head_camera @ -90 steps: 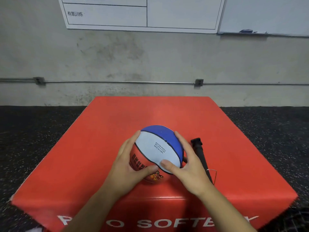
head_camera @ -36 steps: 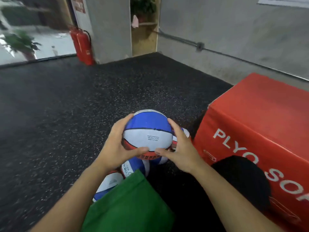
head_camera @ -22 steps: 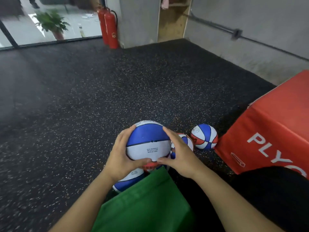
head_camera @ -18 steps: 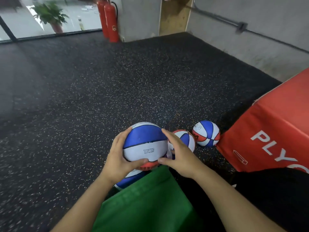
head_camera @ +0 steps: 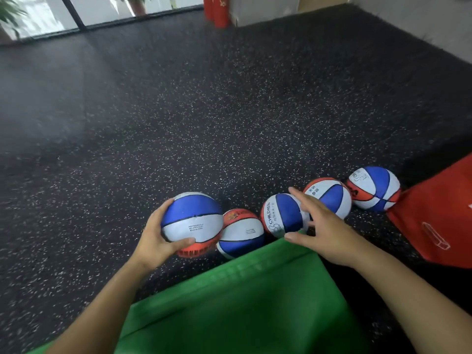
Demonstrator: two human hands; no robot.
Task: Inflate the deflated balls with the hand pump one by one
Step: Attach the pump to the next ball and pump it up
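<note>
Left forearm bare, reaching in from 7 o'clock toward the centre. Left hand (head_camera: 155, 236) cupped round the left side of a round red, white and blue rubber ball (head_camera: 192, 222), fingers curled over its far side, thumb pressed along its lower front. Right forearm bare, entering from 5 o'clock, angled toward 11 o'clock. Right hand (head_camera: 323, 227) spread and relaxed, palm down, fingers straight and pointing toward 10 o'clock, thumb stretched out toward 9 o'clock, gripping nothing.
</note>
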